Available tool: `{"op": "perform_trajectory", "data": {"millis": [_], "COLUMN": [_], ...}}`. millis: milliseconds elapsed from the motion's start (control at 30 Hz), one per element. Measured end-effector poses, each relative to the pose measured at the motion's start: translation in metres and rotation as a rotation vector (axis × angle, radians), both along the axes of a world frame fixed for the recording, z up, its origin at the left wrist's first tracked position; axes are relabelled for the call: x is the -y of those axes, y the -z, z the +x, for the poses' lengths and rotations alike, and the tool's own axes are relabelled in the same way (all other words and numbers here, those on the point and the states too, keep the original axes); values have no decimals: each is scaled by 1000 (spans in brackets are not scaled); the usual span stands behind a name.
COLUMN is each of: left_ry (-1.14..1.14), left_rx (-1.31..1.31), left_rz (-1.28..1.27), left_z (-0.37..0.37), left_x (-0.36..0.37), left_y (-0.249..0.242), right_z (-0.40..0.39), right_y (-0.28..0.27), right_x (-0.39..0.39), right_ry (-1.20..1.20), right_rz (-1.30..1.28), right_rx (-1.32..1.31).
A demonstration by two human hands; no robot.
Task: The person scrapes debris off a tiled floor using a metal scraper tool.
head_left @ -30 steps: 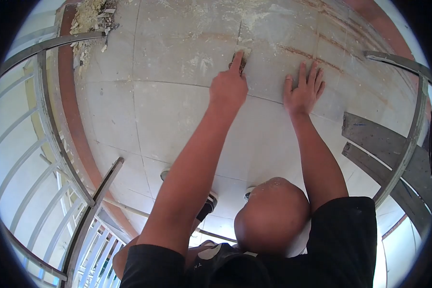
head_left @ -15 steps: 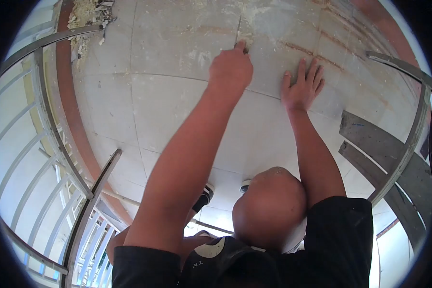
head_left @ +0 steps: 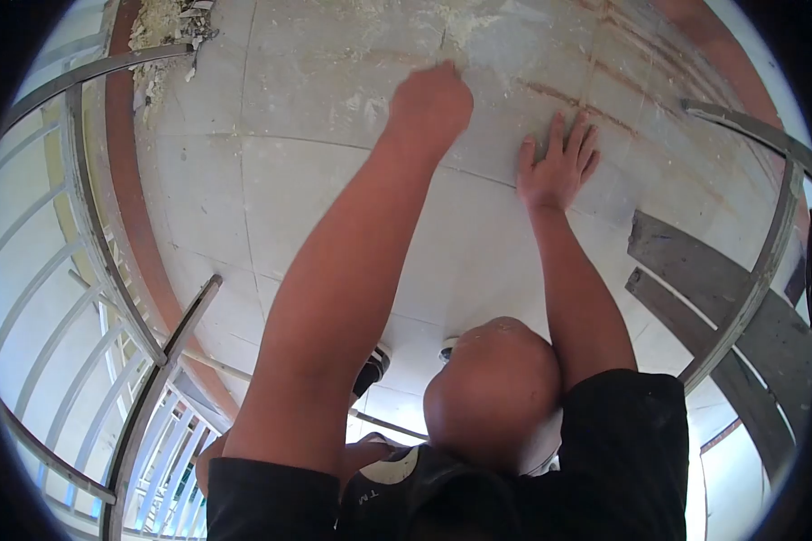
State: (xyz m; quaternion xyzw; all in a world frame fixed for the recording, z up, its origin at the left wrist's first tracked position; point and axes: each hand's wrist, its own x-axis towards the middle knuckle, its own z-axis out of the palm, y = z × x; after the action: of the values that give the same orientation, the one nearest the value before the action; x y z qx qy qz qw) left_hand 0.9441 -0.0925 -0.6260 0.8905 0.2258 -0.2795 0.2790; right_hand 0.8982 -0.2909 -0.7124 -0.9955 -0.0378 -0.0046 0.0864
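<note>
On the tiled floor (head_left: 334, 207), my left hand (head_left: 431, 104) is closed, its fingers curled toward a dark joint between tiles at the top centre. Whatever its fingertips may hold is hidden. Pale scuffs and crumbs lie around that joint. My right hand (head_left: 558, 169) rests flat on the tiles with its fingers spread and nothing in it, just below a rusty brown streak (head_left: 555, 94).
A pile of debris (head_left: 164, 45) lies at the top left beside a reddish border strip. Metal rails (head_left: 90, 189) stand on the left. On the right are grey boards (head_left: 690, 266) and a curved metal frame (head_left: 771, 257). My bent knee (head_left: 496, 388) is below.
My left hand has shifted slightly up, and its extended finger is now less visible. My right hand stays flat on the floor. The view has shifted a little.
</note>
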Motion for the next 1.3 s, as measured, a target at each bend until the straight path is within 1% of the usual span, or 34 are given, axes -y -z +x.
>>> {"op": "perform_trajectory", "data": {"millis": [67, 100, 167, 267, 300, 367, 400, 467, 500, 567, 600, 667, 700, 767, 800, 867, 900, 933, 1000, 1033, 1067, 1133, 1200, 1233, 1300], "left_ry": [141, 145, 73, 52, 43, -22, -22, -109, -108, -71, -78, 9, 5, 138, 141, -40, -71, -81, -62, -92, -83, 70, -17, -18, -141], "left_rx": [33, 32, 63, 65, 63, -134, -145, -215, -222, -65, -70, -131, -121, 33, 27, -43, -92, -85, -162, -148, -148, -155, -95, -83, -317], "left_rz": [130, 130, 95, 92, 94, 100, 109, 165, 171, 175, 175, 82, 86, 261, 258, 129, 103, 107, 196, 176, 182, 225, 169, 168, 48], "left_z": [-17, -14, -11, 4, -9, -54, -67, -84, -78, -58, -60, -63, -65, -75, -64, -28, -22, -30, -62, -72, -68, -46, 0, 12, 17], "left_x": [9, 8, -1, -9, -6, 4, 3, -6, -15, -35, -39, -45, -45, -42, -44, -56, -55, -54, -46, -45, -52, -75, -106, -105, -101], "left_y": [2, 1, -1, -4, -8, -20, -22, -25, -23, -12, -10, -7, -3, 5, 0, -7, -13, -15, -14, -21, -20, -6, -1, -13, -34], "right_z": [3, 1, 2, 2, 2, 4, 2, 1, 2, 2, 1, -1, 2, 4, 1, -1, 1, 2, 1, 2, 2, 1, 1, 6, 2], "right_y": [1, 1, 1, 2, 2, 1, 1, 2, 3, 3, 3, 3, 4, 3, 2, 4, 5, 5, 4, 2, 0, 1, 2, 3, 2], "right_x": [-1, 0, 0, 0, 0, 0, 0, 0, 1, 1, 1, 2, 1, 1, 1, 2, 2, 2, 2, 2, 1, 1, 2, 1, 2], "right_ry": [-4, 8, 13, 8, 6, 1, 10, 9, -2, 0, -1, -14, -12, -6, -7, -11, -12, -21, -21, -19, -12, -1, -17, -17, -15], "right_rz": [-7, -16, 7, 19, 8, -3, -16, -3, -1, 6, 10, 15, 18, 13, 7, 10, 14, 18, -12, -6, -9, -11, -4, -5, -3], "right_rx": [2, -11, -10, 2, -2, -10, -20, -18, -5, -9, -7, 3, 19, 10, -9, -6, 4, 11, 4, 5, -10, -26, 4, 15, 5]}}
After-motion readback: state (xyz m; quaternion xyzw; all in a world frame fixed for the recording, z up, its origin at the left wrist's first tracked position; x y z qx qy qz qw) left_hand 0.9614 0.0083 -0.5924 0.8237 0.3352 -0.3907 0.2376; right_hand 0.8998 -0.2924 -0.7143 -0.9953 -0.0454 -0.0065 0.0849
